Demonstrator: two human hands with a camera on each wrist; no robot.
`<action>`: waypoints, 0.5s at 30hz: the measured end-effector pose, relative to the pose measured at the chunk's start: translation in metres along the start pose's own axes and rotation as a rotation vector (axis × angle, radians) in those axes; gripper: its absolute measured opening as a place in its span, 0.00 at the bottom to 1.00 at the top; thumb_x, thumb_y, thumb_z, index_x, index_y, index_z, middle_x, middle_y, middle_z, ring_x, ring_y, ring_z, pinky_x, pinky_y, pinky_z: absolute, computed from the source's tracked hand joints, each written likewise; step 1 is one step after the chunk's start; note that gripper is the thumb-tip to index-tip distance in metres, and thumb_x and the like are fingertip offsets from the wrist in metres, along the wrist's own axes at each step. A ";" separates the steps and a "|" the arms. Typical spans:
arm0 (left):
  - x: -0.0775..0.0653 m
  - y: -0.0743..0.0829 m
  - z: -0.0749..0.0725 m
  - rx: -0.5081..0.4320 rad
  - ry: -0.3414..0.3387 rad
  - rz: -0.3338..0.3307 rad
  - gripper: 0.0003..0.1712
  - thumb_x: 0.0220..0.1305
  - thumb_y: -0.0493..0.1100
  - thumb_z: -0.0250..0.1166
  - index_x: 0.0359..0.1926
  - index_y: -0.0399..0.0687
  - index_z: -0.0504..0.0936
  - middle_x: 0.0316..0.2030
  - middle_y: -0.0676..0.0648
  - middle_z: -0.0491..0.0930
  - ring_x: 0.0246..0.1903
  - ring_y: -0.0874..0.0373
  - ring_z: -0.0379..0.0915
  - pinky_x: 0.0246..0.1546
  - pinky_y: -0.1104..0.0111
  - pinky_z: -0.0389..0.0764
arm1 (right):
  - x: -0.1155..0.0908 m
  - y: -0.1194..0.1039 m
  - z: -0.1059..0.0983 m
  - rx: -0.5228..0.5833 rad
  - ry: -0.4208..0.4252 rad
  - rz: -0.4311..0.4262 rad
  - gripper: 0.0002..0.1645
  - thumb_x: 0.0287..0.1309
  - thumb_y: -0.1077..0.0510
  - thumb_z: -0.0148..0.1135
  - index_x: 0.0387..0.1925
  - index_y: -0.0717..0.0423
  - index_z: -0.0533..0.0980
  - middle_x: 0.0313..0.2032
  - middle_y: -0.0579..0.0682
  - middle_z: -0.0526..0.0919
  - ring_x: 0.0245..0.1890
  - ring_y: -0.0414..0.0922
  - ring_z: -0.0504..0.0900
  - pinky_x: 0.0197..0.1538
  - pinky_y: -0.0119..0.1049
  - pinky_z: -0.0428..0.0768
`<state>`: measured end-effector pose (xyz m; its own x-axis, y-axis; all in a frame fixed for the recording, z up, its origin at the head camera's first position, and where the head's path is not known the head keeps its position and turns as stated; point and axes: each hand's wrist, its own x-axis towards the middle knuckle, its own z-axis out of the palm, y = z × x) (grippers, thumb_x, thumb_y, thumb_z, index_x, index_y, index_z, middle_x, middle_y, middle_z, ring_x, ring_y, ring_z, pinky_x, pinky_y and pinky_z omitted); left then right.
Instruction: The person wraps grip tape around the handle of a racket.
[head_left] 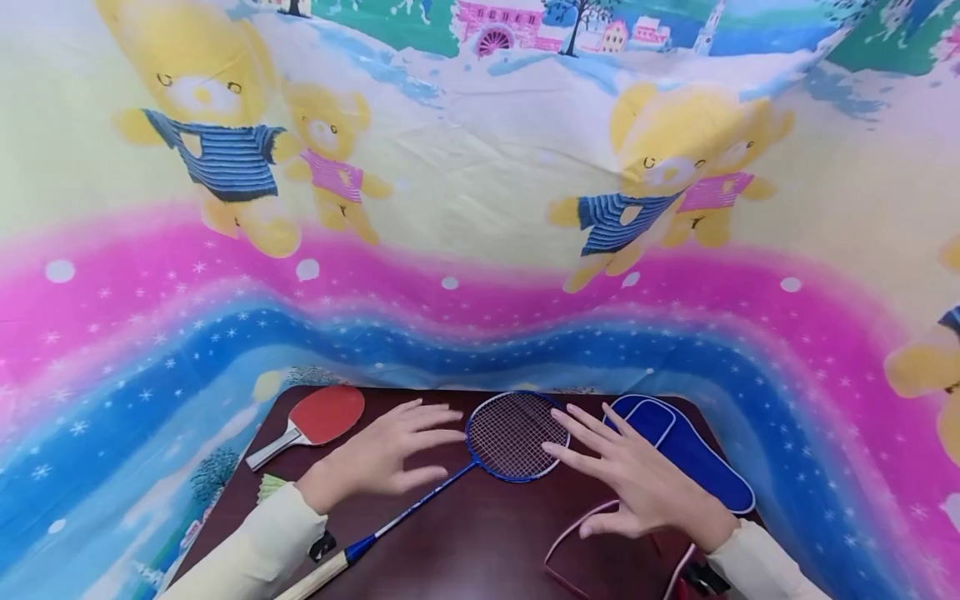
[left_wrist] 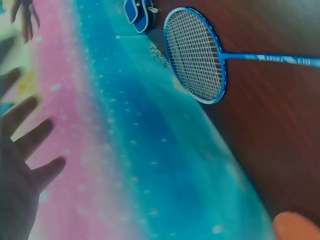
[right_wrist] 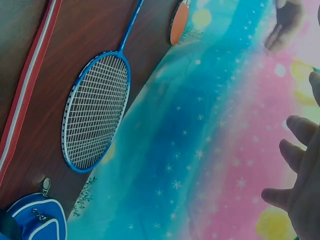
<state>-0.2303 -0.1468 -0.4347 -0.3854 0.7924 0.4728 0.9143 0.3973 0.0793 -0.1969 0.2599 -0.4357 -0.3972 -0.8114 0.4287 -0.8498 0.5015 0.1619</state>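
Left hand (head_left: 393, 454) and right hand (head_left: 637, 479) both spread above dark table (head_left: 465, 550) – holding nothing. Badminton racket (head_left: 504, 442) lies on it, between them. Likely light, stiff-framed, strings delicate – best gripped by the handle (head_left: 318, 577). Count: one racket, one red paddle (head_left: 327, 414), one blue case (head_left: 686, 454), one red-edged item (right_wrist: 28, 80), one pale green thing (head_left: 270, 486), partly hidden.

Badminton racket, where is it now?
In the head view, the racket lies on the table, its strung end between the red paddle at left and the blue case at right.
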 end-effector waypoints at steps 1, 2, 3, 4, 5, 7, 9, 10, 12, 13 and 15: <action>-0.002 -0.003 0.001 -0.039 0.007 -0.035 0.24 0.67 0.54 0.70 0.62 0.61 0.81 0.61 0.54 0.82 0.63 0.58 0.77 0.65 0.51 0.78 | -0.001 0.001 0.000 -0.001 -0.003 0.007 0.54 0.61 0.14 0.40 0.77 0.40 0.63 0.79 0.58 0.59 0.74 0.65 0.67 0.81 0.59 0.43; -0.004 -0.007 0.002 -0.082 0.004 -0.077 0.17 0.68 0.51 0.70 0.56 0.61 0.84 0.54 0.57 0.85 0.58 0.61 0.80 0.61 0.56 0.81 | -0.002 0.002 0.001 0.001 -0.005 0.016 0.54 0.61 0.15 0.43 0.77 0.40 0.64 0.79 0.57 0.60 0.74 0.64 0.67 0.81 0.60 0.47; -0.007 -0.010 0.004 -0.132 -0.006 -0.125 0.12 0.68 0.49 0.70 0.51 0.62 0.86 0.49 0.59 0.86 0.52 0.64 0.81 0.56 0.60 0.83 | -0.003 0.003 0.001 0.003 -0.007 0.027 0.53 0.60 0.16 0.46 0.76 0.40 0.65 0.79 0.56 0.61 0.73 0.63 0.68 0.79 0.62 0.52; -0.009 -0.013 0.006 -0.186 -0.025 -0.183 0.07 0.69 0.48 0.70 0.47 0.62 0.86 0.44 0.62 0.86 0.47 0.67 0.81 0.53 0.63 0.84 | -0.004 0.004 0.002 0.002 -0.016 0.041 0.52 0.60 0.17 0.50 0.76 0.40 0.65 0.78 0.54 0.62 0.73 0.62 0.69 0.78 0.63 0.57; -0.013 -0.016 0.007 -0.228 -0.049 -0.243 0.04 0.70 0.48 0.69 0.44 0.64 0.86 0.41 0.63 0.85 0.44 0.69 0.81 0.49 0.66 0.85 | -0.006 0.005 0.003 0.000 -0.023 0.053 0.50 0.60 0.19 0.54 0.75 0.40 0.67 0.78 0.54 0.64 0.73 0.61 0.70 0.76 0.64 0.61; -0.021 -0.022 0.011 -0.286 -0.103 -0.359 0.02 0.72 0.49 0.67 0.41 0.66 0.85 0.38 0.65 0.83 0.40 0.71 0.79 0.45 0.68 0.84 | -0.009 0.007 0.005 -0.020 -0.042 0.073 0.47 0.59 0.23 0.61 0.72 0.41 0.71 0.75 0.53 0.69 0.71 0.58 0.73 0.71 0.64 0.70; -0.030 -0.028 0.017 -0.340 -0.152 -0.449 0.03 0.73 0.50 0.65 0.40 0.67 0.84 0.37 0.65 0.83 0.36 0.70 0.77 0.41 0.70 0.82 | -0.013 0.009 0.008 -0.033 -0.065 0.090 0.42 0.58 0.28 0.67 0.68 0.42 0.76 0.69 0.52 0.76 0.67 0.55 0.78 0.65 0.61 0.76; -0.034 -0.031 0.019 -0.364 -0.178 -0.480 0.03 0.73 0.49 0.65 0.39 0.66 0.83 0.36 0.64 0.82 0.34 0.70 0.75 0.40 0.71 0.81 | -0.015 0.011 0.009 -0.039 -0.078 0.098 0.38 0.58 0.31 0.69 0.65 0.43 0.78 0.65 0.52 0.80 0.64 0.53 0.81 0.63 0.58 0.80; -0.044 -0.037 0.026 -0.398 -0.236 -0.527 0.04 0.74 0.46 0.64 0.38 0.62 0.83 0.34 0.59 0.83 0.31 0.68 0.73 0.36 0.73 0.78 | -0.019 0.012 0.013 -0.037 -0.108 0.116 0.30 0.58 0.34 0.71 0.56 0.45 0.84 0.55 0.49 0.86 0.55 0.48 0.86 0.55 0.51 0.85; -0.049 -0.040 0.029 -0.417 -0.269 -0.547 0.05 0.74 0.44 0.64 0.38 0.60 0.83 0.34 0.56 0.83 0.30 0.68 0.72 0.35 0.73 0.77 | -0.021 0.013 0.015 -0.017 -0.141 0.141 0.26 0.59 0.35 0.71 0.51 0.45 0.86 0.50 0.46 0.88 0.50 0.45 0.87 0.51 0.48 0.86; -0.060 -0.043 0.035 -0.447 -0.346 -0.593 0.04 0.72 0.41 0.64 0.38 0.54 0.82 0.33 0.53 0.83 0.30 0.68 0.71 0.33 0.72 0.76 | -0.026 0.016 0.019 0.060 -0.238 0.210 0.17 0.61 0.37 0.70 0.42 0.42 0.86 0.40 0.40 0.88 0.39 0.38 0.86 0.43 0.42 0.86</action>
<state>-0.2510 -0.1953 -0.4974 -0.7706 0.6354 -0.0498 0.4816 0.6316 0.6076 -0.2063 0.2834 -0.4613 -0.6302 -0.7427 0.2264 -0.7565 0.6530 0.0361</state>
